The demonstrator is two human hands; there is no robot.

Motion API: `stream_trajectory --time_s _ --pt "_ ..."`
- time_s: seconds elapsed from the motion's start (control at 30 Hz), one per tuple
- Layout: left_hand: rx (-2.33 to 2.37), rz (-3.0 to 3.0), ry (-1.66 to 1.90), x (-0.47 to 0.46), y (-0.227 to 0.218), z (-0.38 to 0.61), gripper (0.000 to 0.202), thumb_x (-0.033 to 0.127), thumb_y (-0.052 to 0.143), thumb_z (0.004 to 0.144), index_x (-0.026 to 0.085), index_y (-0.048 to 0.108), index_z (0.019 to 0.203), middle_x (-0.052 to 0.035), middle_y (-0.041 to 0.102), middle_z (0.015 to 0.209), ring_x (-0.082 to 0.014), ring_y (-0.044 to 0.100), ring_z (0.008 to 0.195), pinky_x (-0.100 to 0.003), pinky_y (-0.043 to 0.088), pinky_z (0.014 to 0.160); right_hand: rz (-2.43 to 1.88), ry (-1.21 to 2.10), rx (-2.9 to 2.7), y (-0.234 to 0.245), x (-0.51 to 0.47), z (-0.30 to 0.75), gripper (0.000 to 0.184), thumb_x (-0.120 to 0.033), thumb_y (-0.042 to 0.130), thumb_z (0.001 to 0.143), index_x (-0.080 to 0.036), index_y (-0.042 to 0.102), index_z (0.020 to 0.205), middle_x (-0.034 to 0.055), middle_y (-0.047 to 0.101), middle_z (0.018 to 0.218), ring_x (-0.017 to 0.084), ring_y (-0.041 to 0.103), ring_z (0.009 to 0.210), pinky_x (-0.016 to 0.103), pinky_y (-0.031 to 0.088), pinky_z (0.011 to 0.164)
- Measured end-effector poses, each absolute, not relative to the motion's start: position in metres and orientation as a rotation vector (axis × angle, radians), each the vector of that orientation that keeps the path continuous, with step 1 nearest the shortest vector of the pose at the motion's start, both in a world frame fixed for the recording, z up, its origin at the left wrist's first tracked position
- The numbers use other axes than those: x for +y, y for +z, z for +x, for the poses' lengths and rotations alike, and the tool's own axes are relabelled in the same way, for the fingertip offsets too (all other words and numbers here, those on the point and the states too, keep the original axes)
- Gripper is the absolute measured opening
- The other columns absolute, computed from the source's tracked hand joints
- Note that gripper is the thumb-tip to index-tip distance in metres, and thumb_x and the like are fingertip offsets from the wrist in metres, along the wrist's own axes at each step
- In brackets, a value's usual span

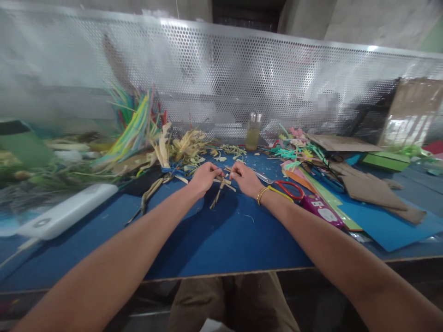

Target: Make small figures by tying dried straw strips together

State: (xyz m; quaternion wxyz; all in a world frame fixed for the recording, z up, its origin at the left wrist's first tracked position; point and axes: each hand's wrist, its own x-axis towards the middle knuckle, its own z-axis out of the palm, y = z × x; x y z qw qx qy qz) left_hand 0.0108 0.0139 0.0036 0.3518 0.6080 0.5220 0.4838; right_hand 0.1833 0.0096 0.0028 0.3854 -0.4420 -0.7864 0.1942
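Note:
Both my hands meet near the middle of the blue table, over a small tied figure of dry husk strips point(221, 186). My left hand point(206, 177) pinches its upper left part between thumb and fingers. Close beside it, my right hand point(244, 177) has its fingers pressed together at the figure's upper right; what exactly lies in that pinch is too small to make out. The tail of the figure hangs down toward me. Just right of my right hand lie scissors point(290, 189) with red and yellow handles, their blades pointing away from me.
Dry corn husks point(187, 145) and colored strips point(134, 124) are heaped at the back left. A white power-strip-like device point(69, 212) lies at left. A jar point(254, 131) stands behind my hands. Purple box point(323, 210), cardboard point(370, 189) and blue sheets point(391, 230) lie right; a perforated metal panel point(228, 69) closes the back.

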Motion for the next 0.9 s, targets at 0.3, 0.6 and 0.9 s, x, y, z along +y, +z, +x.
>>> stream_trajectory --time_s 0.3,0.6,0.9 --pt "1.317 1.521 1.251 0.013 0.003 0.011 0.012 0.026 0.064 0.076 0.019 0.056 0.071 -0.0016 0.068 0.071 -0.0168 0.061 0.068 -0.029 0.043 0.07 -1.149 0.463 -1.956 0.003 0.011 0.184 0.008 -0.018 0.048 0.081 -0.021 0.049 0.075 -0.0011 0.061 0.075 0.014 0.052 0.07 0.028 0.037 0.07" --pt "1.141 1.338 1.341 0.015 0.002 0.01 0.012 0.023 0.065 0.076 0.019 0.054 0.076 -0.0023 0.069 0.077 -0.0154 0.062 0.068 -0.03 0.047 0.071 -1.125 0.815 -1.59 -0.01 0.019 0.18 0.02 -0.034 0.063 0.078 -0.019 0.06 0.091 0.0039 0.066 0.096 0.016 0.061 0.09 0.031 0.046 0.083" --pt "0.955 1.118 1.391 0.007 0.008 0.015 0.029 0.041 0.073 0.072 0.018 0.059 0.081 -0.0044 0.069 0.086 -0.0169 0.065 0.076 -0.031 0.05 0.073 -1.008 1.203 -1.349 -0.004 0.011 0.17 0.022 -0.025 0.072 0.066 -0.018 0.058 0.083 -0.002 0.063 0.069 0.011 0.057 0.063 0.024 0.044 0.059"
